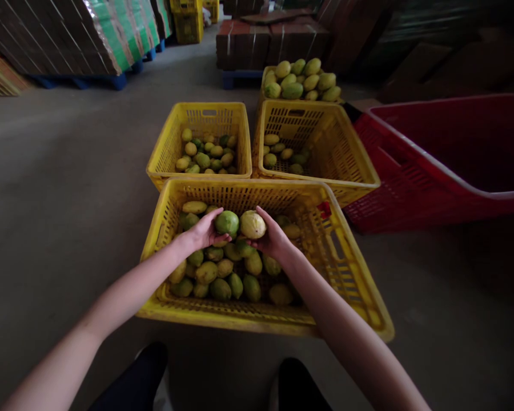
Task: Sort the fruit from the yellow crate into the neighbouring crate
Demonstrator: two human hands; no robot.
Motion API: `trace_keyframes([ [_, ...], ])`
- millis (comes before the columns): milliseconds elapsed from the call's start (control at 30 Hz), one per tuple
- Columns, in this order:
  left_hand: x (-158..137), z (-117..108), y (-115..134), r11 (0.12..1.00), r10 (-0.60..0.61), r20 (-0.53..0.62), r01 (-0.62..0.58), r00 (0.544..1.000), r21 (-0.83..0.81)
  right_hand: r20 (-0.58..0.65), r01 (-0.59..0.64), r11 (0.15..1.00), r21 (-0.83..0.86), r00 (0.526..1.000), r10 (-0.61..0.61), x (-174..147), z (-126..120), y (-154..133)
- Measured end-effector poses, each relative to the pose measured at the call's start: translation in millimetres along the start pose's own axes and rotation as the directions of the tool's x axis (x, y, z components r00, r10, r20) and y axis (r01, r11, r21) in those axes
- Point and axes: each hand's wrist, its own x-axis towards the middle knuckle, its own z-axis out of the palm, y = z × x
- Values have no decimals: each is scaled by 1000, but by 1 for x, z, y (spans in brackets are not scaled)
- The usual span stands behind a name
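Note:
My left hand (208, 229) is closed around a green oval fruit (227, 223), smooth and rounded, with its end facing me. Right beside it, my right hand (270, 234) grips a pale yellow oval fruit (252, 224) with a wrinkled surface. Both hands are over the front yellow crate (355, 268), and the two fruits nearly touch. Below them lie many green and yellow oval fruits (220, 289), looking like small papayas or large lemons; the exact kind cannot be told. They cover mostly the crate's left and middle.
Behind stand a left yellow crate (158, 154) and a right yellow crate (360, 165), each holding several fruits. Farther back, another crate is heaped with fruits (292, 90). A large red bin (411, 177) stands at right. Wrapped stacks (107, 34) rest on blue pallets (119, 81).

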Motion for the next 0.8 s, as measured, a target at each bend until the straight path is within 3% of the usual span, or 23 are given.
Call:
trace_keyframes([
  [267, 1, -1, -1, 1000, 11, 4, -11, 1000, 15, 3, -22, 997, -77, 1000, 22, 0, -1, 0],
  [800, 2, -4, -1, 999, -41, 37, 41, 998, 18, 17, 6, 1000, -9, 1000, -6, 3, -4, 1],
])
